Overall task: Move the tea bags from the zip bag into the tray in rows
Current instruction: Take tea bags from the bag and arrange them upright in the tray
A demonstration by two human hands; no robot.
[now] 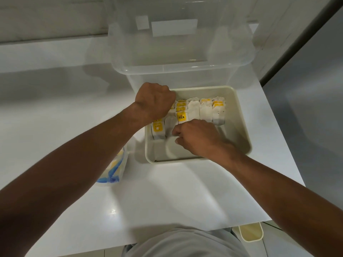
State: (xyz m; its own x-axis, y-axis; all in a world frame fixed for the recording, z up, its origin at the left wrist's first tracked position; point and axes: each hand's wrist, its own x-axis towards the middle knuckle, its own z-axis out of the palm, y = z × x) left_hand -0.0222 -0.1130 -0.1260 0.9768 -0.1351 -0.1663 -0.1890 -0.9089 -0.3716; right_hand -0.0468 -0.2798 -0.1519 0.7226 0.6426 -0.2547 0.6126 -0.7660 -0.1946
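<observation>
Tea bags [206, 110] stand in rows in tray [241, 127], under both hands. Left hand [154, 101] curled over far-left row; grip not discernible. Right hand [196, 138] pinches one tea bag [170, 125]. Zip bag [115, 169] lies on worktop [167, 191] beside left forearm.

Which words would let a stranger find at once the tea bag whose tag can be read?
Find the cream tray on the white table. Among its tea bags, look just beyond the right hand. That tea bag alone shows a yellow tag reading TEA.
</observation>
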